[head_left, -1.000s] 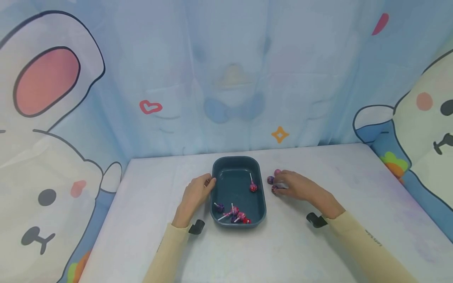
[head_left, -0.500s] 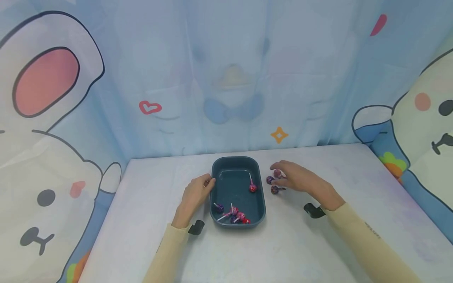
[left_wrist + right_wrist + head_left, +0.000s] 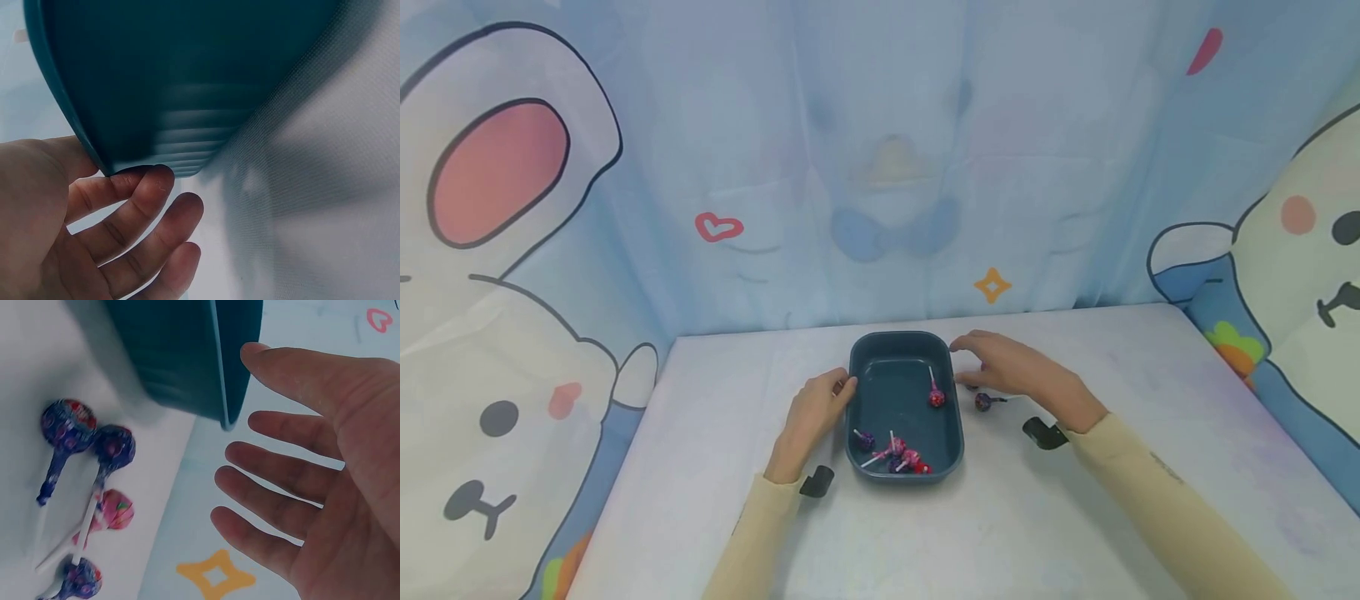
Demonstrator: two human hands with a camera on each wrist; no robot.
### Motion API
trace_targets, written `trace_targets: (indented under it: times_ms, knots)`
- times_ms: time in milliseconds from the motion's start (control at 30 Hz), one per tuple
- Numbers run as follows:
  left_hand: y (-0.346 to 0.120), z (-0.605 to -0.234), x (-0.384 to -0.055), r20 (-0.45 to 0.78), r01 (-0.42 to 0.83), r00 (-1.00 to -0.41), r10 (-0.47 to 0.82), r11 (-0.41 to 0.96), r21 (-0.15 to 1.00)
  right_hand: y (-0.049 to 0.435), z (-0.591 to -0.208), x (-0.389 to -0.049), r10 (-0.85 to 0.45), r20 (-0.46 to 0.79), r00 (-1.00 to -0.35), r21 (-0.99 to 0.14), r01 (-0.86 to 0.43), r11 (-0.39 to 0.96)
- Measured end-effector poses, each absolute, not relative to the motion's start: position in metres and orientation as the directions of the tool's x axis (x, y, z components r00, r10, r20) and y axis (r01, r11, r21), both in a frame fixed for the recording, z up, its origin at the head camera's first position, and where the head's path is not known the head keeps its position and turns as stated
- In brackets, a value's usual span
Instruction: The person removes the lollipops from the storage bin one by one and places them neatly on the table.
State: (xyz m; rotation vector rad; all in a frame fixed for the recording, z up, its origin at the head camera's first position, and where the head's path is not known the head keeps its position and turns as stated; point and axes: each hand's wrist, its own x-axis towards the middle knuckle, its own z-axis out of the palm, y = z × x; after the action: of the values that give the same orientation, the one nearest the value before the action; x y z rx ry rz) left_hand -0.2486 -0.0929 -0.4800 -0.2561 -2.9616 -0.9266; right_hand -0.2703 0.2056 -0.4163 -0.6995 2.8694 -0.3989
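Note:
A dark teal rectangular bin (image 3: 891,407) stands on the white-covered table. My left hand (image 3: 810,414) grips its left rim, thumb and index finger pinching the edge (image 3: 69,119) in the left wrist view. My right hand (image 3: 1026,369) hovers at the bin's right rim with fingers spread and nothing in them. Beneath and beside it lie several wrapped lollipops, among them a purple lollipop (image 3: 983,402) and a pink lollipop (image 3: 117,509); the hand partly hides them in the head view. Inside the bin, a red lollipop (image 3: 937,398) lies at the right, and several more lollipops (image 3: 910,457) cluster at the near end.
A light blue curtain (image 3: 760,283) with cartoon figures hangs along the table's back edge and both sides. The white tabletop (image 3: 917,542) extends around the bin. A black wrist camera (image 3: 1043,433) sits under the right wrist, another on the left.
From among the lollipops on the table, my right hand has lifted and moved left to the bin's right rim, its fingers spreading. The left hand and the bin stay in place.

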Motion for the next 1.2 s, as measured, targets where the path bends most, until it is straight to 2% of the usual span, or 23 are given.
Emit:
trace_targets:
  times_ms: [200,433,533,767,1200]
  knots:
    - [-0.094,-0.479,-0.248,0.079,0.175,-0.984,0.158,0.807,0.564,0.189,-0.412,-0.271,-0.528,-0.108,-0.842,-0.219,-0.498,0.839]
    - [-0.094,-0.48,-0.25,0.074,0.166,-0.986,0.15,0.819,0.55,0.166,-0.415,-0.272,-0.654,-0.083,-0.752,-0.038,-0.654,0.756]
    - [-0.094,-0.48,-0.251,0.069,0.161,-0.987,0.148,0.82,0.549,0.157,-0.415,-0.271,-0.668,-0.104,-0.737,0.037,-0.674,0.738]
    - [-0.093,-0.479,-0.251,0.064,0.162,-0.986,0.152,0.821,0.548,0.142,-0.422,-0.274,-0.635,-0.184,-0.75,0.133,-0.659,0.74]
    - [-0.094,-0.48,-0.251,0.074,0.167,-0.986,0.151,0.82,0.547,0.125,-0.432,-0.271,-0.559,-0.236,-0.795,0.27,-0.606,0.748]
